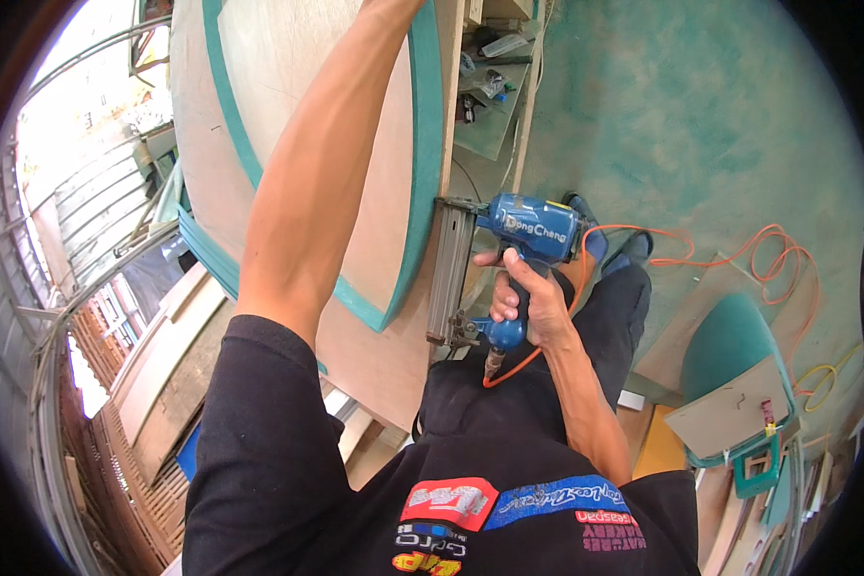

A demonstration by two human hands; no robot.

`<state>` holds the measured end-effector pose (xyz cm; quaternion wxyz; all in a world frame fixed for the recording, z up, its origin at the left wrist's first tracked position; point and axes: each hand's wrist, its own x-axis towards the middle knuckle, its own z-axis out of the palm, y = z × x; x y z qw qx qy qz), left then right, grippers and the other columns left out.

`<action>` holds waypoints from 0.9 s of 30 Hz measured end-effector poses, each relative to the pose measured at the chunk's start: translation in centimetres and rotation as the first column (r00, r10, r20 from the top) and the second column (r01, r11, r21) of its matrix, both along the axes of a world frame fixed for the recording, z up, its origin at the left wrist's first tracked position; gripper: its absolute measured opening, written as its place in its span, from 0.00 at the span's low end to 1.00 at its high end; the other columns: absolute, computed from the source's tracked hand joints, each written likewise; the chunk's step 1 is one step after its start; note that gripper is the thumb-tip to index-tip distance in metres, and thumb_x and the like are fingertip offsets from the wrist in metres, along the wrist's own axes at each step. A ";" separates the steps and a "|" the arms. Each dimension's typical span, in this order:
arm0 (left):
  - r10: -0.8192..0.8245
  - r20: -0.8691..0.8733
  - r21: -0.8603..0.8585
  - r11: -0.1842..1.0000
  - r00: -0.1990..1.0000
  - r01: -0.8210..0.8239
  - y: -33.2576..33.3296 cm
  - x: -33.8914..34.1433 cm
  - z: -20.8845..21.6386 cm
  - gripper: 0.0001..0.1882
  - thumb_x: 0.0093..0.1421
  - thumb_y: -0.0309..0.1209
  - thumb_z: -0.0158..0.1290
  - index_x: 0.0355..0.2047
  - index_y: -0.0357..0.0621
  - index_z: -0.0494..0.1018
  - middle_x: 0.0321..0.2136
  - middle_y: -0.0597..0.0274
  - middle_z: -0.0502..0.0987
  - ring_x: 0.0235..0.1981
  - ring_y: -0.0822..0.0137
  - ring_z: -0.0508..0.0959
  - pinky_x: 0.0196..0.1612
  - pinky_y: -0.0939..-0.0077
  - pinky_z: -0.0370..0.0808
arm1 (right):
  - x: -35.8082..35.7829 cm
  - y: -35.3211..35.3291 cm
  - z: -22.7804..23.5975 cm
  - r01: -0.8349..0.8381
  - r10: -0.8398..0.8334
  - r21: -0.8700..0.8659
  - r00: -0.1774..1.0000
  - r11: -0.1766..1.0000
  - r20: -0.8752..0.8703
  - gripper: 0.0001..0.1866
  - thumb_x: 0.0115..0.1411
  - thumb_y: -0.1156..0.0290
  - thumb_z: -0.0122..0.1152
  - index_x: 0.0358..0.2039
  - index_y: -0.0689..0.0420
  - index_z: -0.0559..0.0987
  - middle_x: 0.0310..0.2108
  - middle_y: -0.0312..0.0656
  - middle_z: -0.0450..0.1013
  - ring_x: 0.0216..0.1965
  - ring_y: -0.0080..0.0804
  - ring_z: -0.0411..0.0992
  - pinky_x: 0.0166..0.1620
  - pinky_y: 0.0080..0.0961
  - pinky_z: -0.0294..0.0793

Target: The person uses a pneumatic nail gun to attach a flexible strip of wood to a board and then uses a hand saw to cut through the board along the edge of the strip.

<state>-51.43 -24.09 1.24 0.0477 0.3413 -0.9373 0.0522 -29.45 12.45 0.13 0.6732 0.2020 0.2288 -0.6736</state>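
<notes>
In my right hand [538, 298] is a blue pneumatic nail gun [533, 226], its handle wrapped by my fingers. The gun's grey metal magazine [449, 278] stands along the edge of a pale wooden panel [355, 163] on my left, close to it; whether they touch I cannot tell. Teal strips [424, 125] form a curved, pointed shape on that panel. An orange air hose [518, 370] joins the gun at the base of its handle. My left arm [307, 173] reaches forward over the panel, and its hand lies beyond the top edge of the picture.
Under the panel, a shelf [490, 134] holds small tools and plastic bags. The hose runs across the green-stained floor [682, 115] to the right. A teal chair [734, 350] with a board [730, 413] on it stands at right. Wooden boards [168, 365] lean at left.
</notes>
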 end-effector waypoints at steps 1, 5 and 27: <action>-0.012 0.001 -0.004 1.000 1.000 0.012 0.3 -0.1 0.3 0.32 0.58 0.36 0.58 0.56 0.23 0.64 0.51 0.31 0.76 0.49 0.37 0.81 0.55 0.53 0.79 | 0.6 -0.1 0.1 0.017 -0.017 0.005 1.000 1.000 0.011 0.29 0.72 0.48 0.55 0.53 0.67 0.76 0.16 0.29 0.60 0.16 0.19 0.61 0.28 0.24 0.68; 0.005 -0.013 -0.020 1.000 1.000 -0.005 1.8 -0.4 1.0 0.31 0.56 0.34 0.59 0.55 0.24 0.67 0.50 0.31 0.77 0.51 0.40 0.81 0.57 0.54 0.78 | 1.6 0.3 1.0 0.043 -0.043 0.053 0.999 0.998 0.008 0.28 0.72 0.49 0.57 0.53 0.67 0.77 0.16 0.29 0.61 0.16 0.19 0.62 0.27 0.24 0.68; 0.032 0.086 -0.027 0.999 0.996 -0.030 1.5 -1.4 0.6 0.30 0.59 0.34 0.55 0.57 0.23 0.68 0.56 0.34 0.76 0.55 0.44 0.81 0.57 0.56 0.79 | 6.4 -2.7 6.2 0.158 -0.087 0.207 0.945 0.965 -0.314 0.19 0.67 0.59 0.69 0.45 0.64 0.80 0.19 0.30 0.68 0.17 0.17 0.65 0.23 0.20 0.67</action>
